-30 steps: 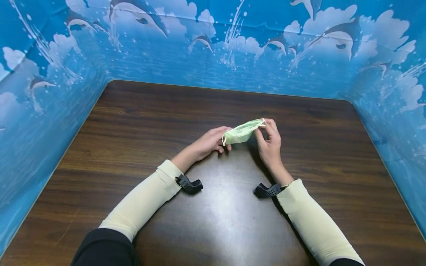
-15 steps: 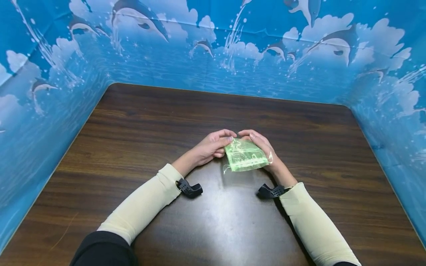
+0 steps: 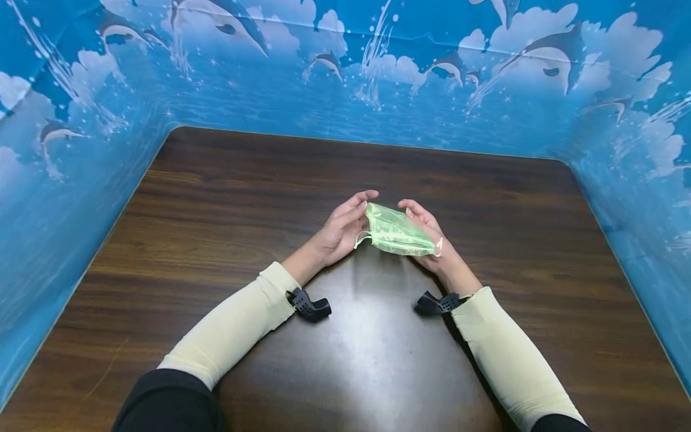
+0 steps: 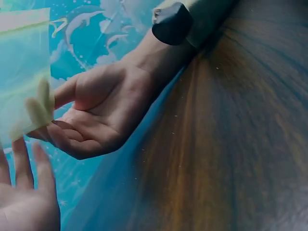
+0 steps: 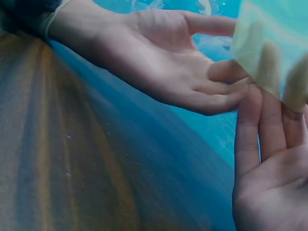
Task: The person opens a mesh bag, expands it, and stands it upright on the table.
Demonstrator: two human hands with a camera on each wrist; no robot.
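Since half a second ago both hands have drifted a little farther from the person, the fingertips have parted, and the sheer green pouch has tipped so its face shows foreshortened. It is held up between the two hands, above the middle of the counter. The left hand seems to pinch its upper left corner between thumb and fingers, forefinger raised clear. The right hand sits against the other side, palm partly behind the cloth; whether it grips or merely props, I cannot tell.

The step looks like turning the pouch between the hands. For that, a light, steady pinch at the corner should do, since such thin cloth probably creases and slips easily. Better to let the right hand take a definite hold before the left eases off. The left cord loop and right cord loop hang at the near end; keep fingers out of them, or they may snag.

Farther out, black wrist cameras sit by pale sleeves, and a dolphin backdrop surrounds the counter.
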